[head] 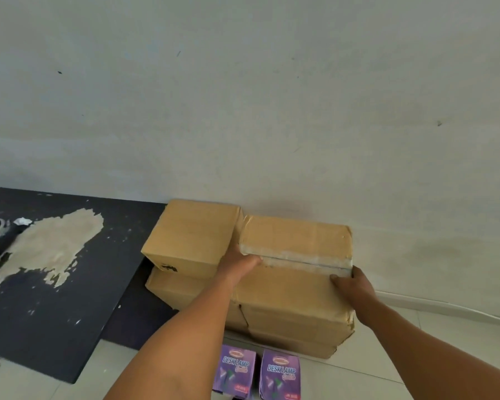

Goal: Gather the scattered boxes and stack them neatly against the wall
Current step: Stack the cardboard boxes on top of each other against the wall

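Head view: both hands, left hand [240, 262] and right hand [354, 282], grip the taped box [295, 264] lying lengthwise along the wall [243, 96].

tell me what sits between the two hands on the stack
In the head view, the taped cardboard box on top of the right stack lies between the left hand and the right hand.

Pale tiled floor [387, 368] bears stacked cardboard boxes [295, 339], two purple cartons [280, 373]
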